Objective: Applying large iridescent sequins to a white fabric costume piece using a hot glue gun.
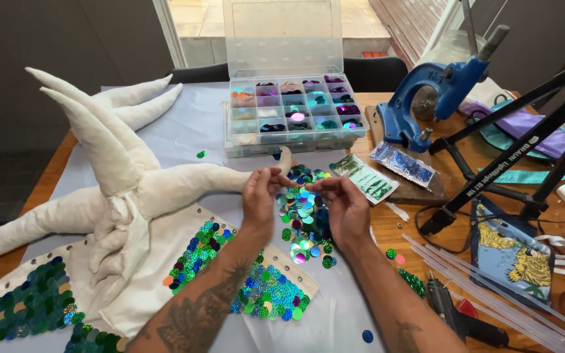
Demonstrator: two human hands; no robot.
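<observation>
While both hands pinch sequins [303, 204], left hand [261, 196]; right hand [344, 206] closed.

Under my hands [302, 196] lies a heap of glossy, iridescent plastic sequins [303, 219]. The stuffed cream cloth figure with horn-like limbs [125, 176] looks matt and slightly rough. My clear, smooth plastic compartment box [292, 108] shines. The blue press [426, 98] is painted metal, glossy. The brown wooden tabletop [485, 163] has a dull sheen.
</observation>
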